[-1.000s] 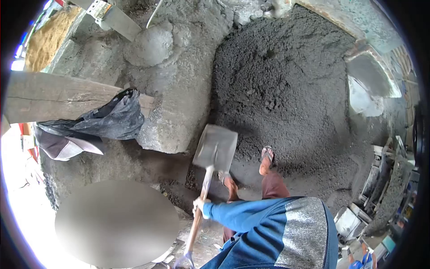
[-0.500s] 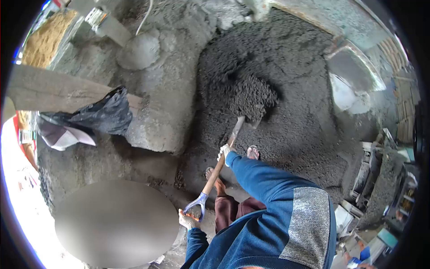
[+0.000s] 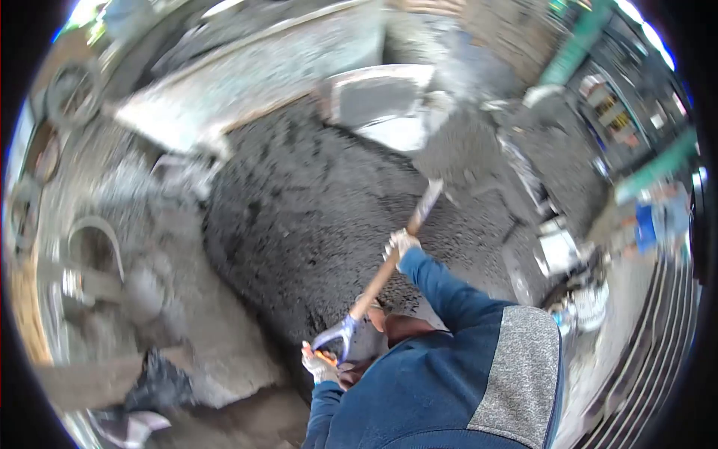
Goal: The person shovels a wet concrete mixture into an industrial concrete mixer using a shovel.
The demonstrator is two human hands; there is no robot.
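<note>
My gloved left hand (image 3: 320, 365) is closed around the purple-blue D-handle of a shovel (image 3: 375, 286). Farther up, my gloved right hand (image 3: 402, 245) wraps the wooden shaft. Beyond it, the blade end carries a blurred heap of wet grey concrete mix (image 3: 458, 146), which hides most of the blade. The load is at the right side of a broad bed of dark wet mix (image 3: 299, 202) on the ground. Whether the blade touches anything beneath cannot be made out.
A pale board (image 3: 262, 71) borders the mix at the back. Beside it stands a rectangular tub (image 3: 378, 97). Concrete ledges (image 3: 202, 322) lie to the left, with a black plastic bag (image 3: 158, 382) and a cap (image 3: 138, 428). Green posts (image 3: 580, 45) and blurred clutter stand right.
My view has turned right. The loaded shovel has swung from over the mix bed toward its right side, both hands still gripping it.
</note>
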